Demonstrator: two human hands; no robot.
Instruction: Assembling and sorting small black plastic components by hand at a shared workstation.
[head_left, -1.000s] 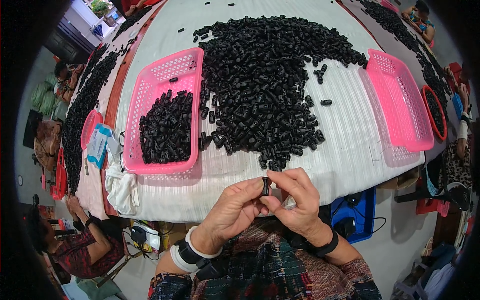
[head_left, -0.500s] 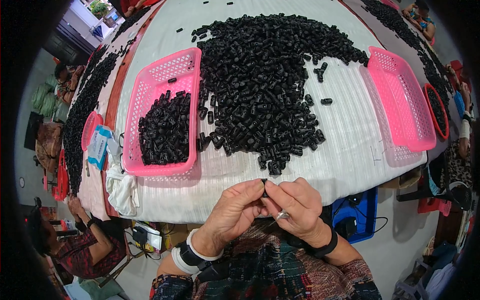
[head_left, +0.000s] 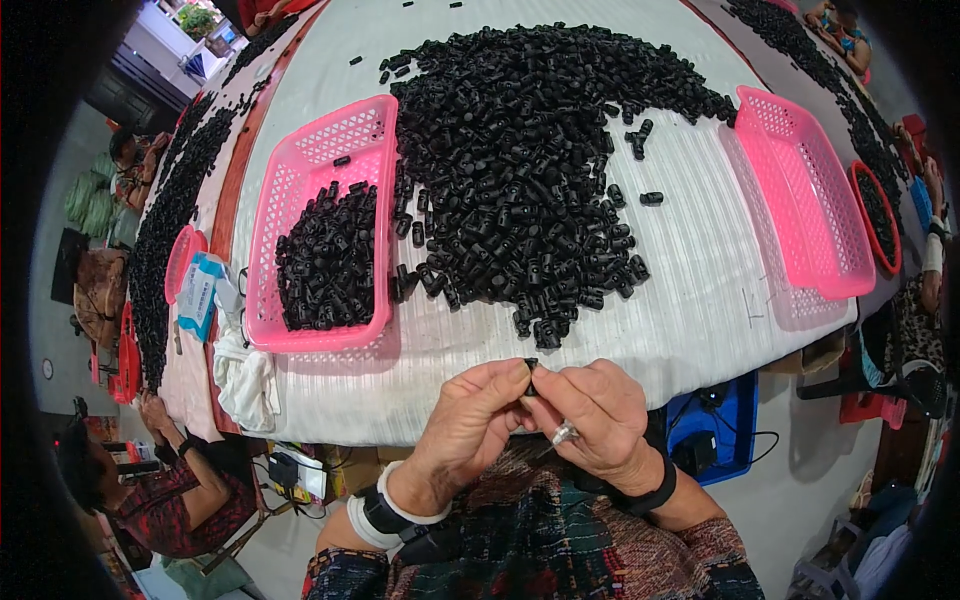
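White ribbed cloth (head_left: 690,270) is spread over the table that fills the middle of the frame, its front edge bowed by the lens. At upper centre it is covered by a broad pile of small black plastic cylinders (head_left: 510,170), with a few strays scattered to the right. At centre left, a pink perforated basket (head_left: 264,240) is partly filled with similar pieces; toward the right, a second pink basket (head_left: 800,220) is set near the table's side.

At lower centre, one black cylinder (head_left: 531,368), mostly hidden by fingers, is held just below the pile's tip. It is pinched by the thumb and fingertips of both the left hand (head_left: 465,410) and the right hand (head_left: 605,410).

A crumpled white cloth (head_left: 245,385) and a blue-and-white packet (head_left: 203,290) are laid at left, beside a red strip (head_left: 228,215). Beyond it, another table is lined with dark pieces (head_left: 165,250). At lower left, a seated co-worker (head_left: 165,500) is seen; at lower right, a blue tray (head_left: 742,440) is placed on the grey floor (head_left: 805,460).
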